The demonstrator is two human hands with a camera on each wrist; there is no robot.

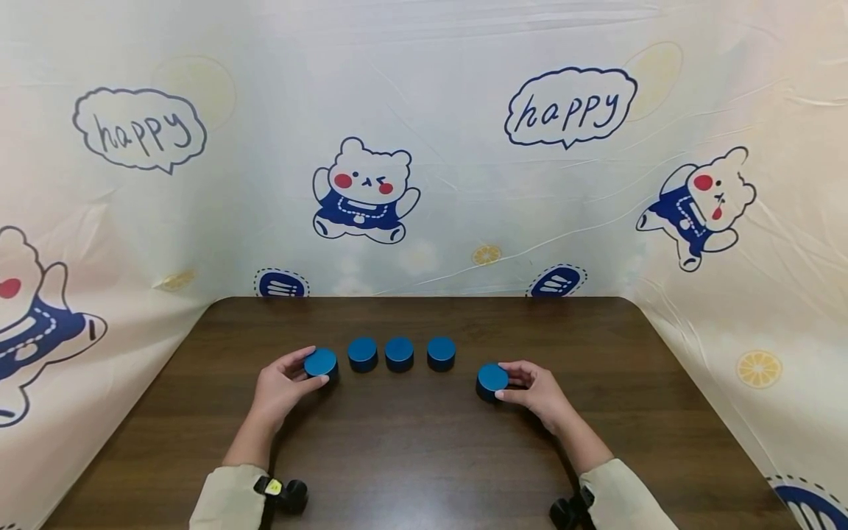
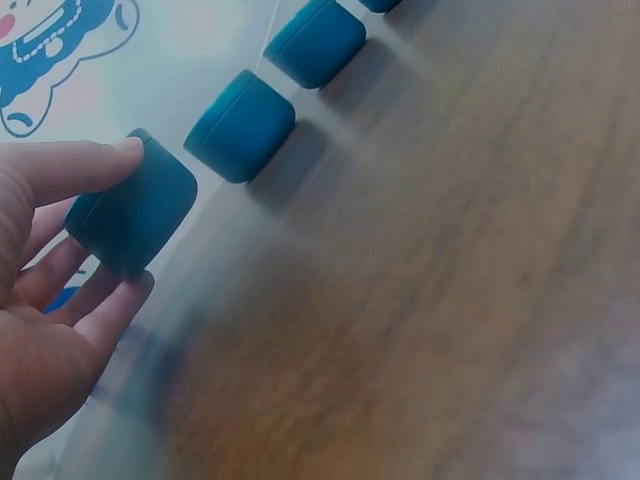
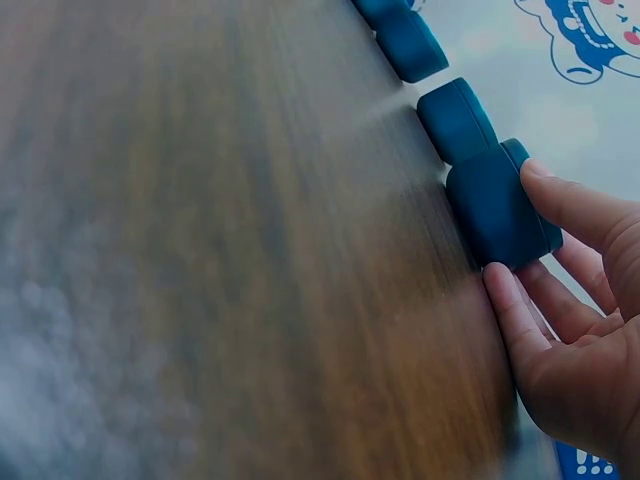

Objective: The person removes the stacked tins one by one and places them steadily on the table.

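My left hand is curled around the leftmost blue puck, thumb on its near side and fingers on the far side, pinching it right on the dark wooden table. Over on the other side, my right hand has the rightmost puck in the same kind of grip, thumb and fingertips wrapped round its edge; this one sits a little nearer to me than the rest. Between my hands, three more blue pucks stand in a neat row, close together, none touched. Behind the table hangs a cream cloth with cartoon bears and "happy" bubbles.
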